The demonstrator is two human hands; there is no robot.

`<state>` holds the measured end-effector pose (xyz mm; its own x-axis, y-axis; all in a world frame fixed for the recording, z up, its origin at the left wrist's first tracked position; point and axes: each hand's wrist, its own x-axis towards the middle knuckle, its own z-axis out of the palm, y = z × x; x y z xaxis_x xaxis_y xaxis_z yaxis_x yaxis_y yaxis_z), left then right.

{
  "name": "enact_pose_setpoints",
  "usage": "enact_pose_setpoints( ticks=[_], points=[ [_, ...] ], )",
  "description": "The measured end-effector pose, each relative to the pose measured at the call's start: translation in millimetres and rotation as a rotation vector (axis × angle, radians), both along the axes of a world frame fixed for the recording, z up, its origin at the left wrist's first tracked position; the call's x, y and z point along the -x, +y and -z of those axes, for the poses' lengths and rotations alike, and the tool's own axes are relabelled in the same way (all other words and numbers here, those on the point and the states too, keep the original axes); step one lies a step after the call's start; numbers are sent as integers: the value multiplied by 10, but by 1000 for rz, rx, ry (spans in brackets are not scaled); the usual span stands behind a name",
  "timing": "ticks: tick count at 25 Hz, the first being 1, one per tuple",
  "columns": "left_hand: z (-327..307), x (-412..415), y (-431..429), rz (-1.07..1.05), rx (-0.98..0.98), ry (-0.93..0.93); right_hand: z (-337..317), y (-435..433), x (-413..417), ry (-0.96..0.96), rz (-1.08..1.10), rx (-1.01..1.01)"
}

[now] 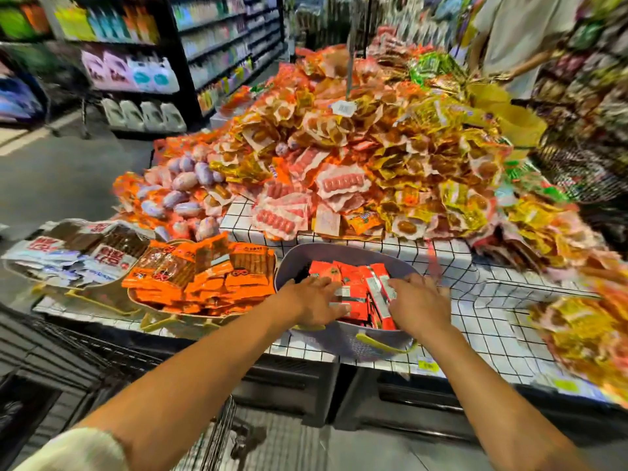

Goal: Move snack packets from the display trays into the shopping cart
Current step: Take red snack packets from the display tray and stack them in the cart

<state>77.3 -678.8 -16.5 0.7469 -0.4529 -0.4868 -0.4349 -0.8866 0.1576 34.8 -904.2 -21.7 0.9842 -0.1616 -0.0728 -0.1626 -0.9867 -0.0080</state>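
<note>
Cart [85, 351] bottom left. Left tray [112, 286]: white/brown packs. Middle tray [133, 298]: orange packs. Grey tray [339, 253]: red snack packets [343, 271]. Left hand [314, 300] flat on them, fingers straight; right hand [421, 302] on them too, can't tell if it's gripping.

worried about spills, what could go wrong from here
1. The left hand and right hand are both on the loose red snack packets; a big two-handed scoop may shed some.
2. The lavender oval plastic tray sits at the white checked table's front edge, so a downward push might tip it.
3. The black wire shopping cart stands off to the left; packets could drop on the way.
</note>
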Motion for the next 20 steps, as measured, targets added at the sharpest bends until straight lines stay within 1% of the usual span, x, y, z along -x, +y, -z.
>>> enact_pose_setpoints(
  ticks=[2, 4, 7, 10, 12, 15, 20],
  points=[
    [-24, 88, 86, 17, 84, -162, -44, 27, 43, -65, 1, -69],
    [-22, 184, 222, 17, 156, -321, -88, 129, 118, -163, -31, -204],
    [29, 359, 508, 7, 273, -496, -162, 495, 288, -287, -160, -487],
    [91, 675, 924, -25, 424, -636, -179, 995, 490, -309, -328, -695],
    [213, 948, 1302, -87, 467, -655, -90, 1379, 605, -249, -439, -764],
    [529, 1389, 1971, -226, 443, -601, 224, 1972, 723, -86, -565, -734],
    [1179, 2187, 3379, -541, 239, -419, 860, 3100, 834, 228, -720, -647]
  ],
)
